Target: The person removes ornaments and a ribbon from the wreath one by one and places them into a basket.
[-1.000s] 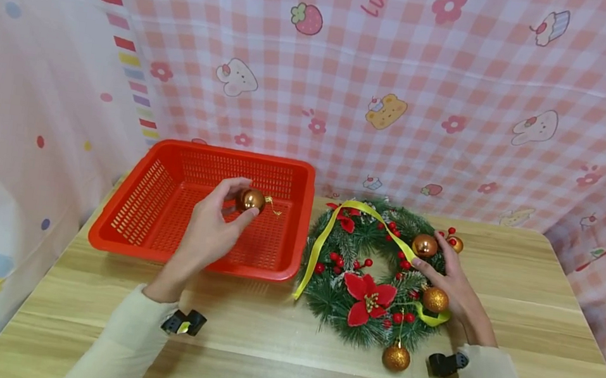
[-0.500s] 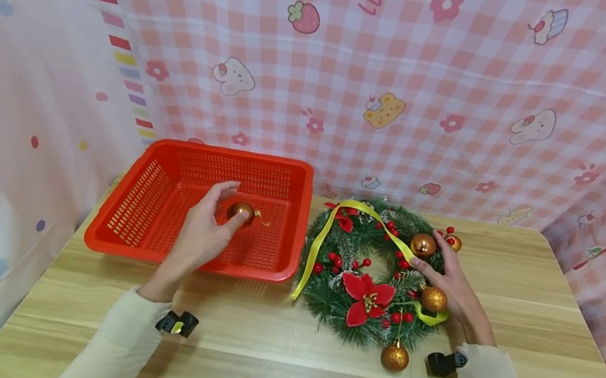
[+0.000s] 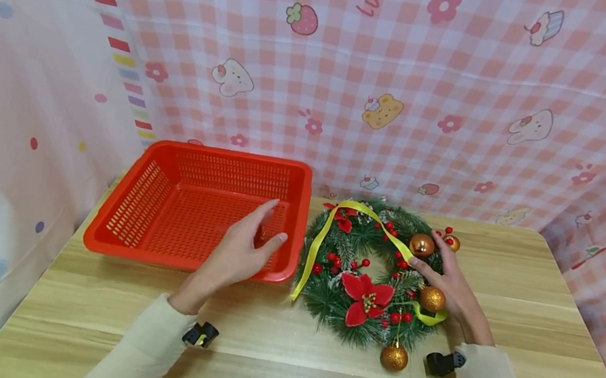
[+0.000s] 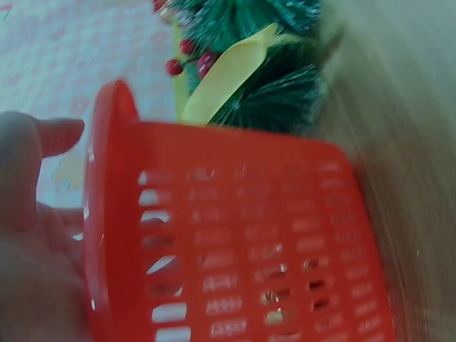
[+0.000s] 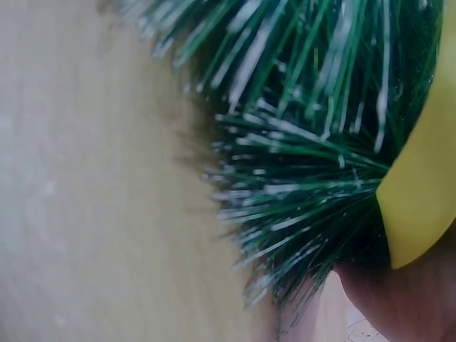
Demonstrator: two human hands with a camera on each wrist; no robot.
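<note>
My left hand (image 3: 242, 248) reaches over the right side of the red plastic basket (image 3: 289, 257), thumb and fingers apart. Behind it, partly hidden, lies a copper-coloured Christmas bauble (image 3: 260, 234) in the basket. In the left wrist view the fingers are beside the basket rim (image 4: 107, 214), and gold bits show through the slots. My right hand (image 3: 456, 289) holds the right side of the green Christmas wreath (image 3: 330, 304), thumb on the yellow ribbon (image 3: 312, 257). A shiny copper bauble (image 3: 421, 244) sits between its thumb and forefinger; its other fingers are hidden.
The wreath carries red poinsettias (image 3: 365, 301), red berries and glittery gold baubles, one of them (image 3: 394, 357) hanging onto the wooden table (image 3: 278, 377) at its front edge. A pink checked curtain (image 3: 343, 60) stands behind the table, and a pale curtain at the left.
The left hand has lowered the bauble into the basket, let go of it and shifted right and slightly toward me. The right hand stays on the wreath.
</note>
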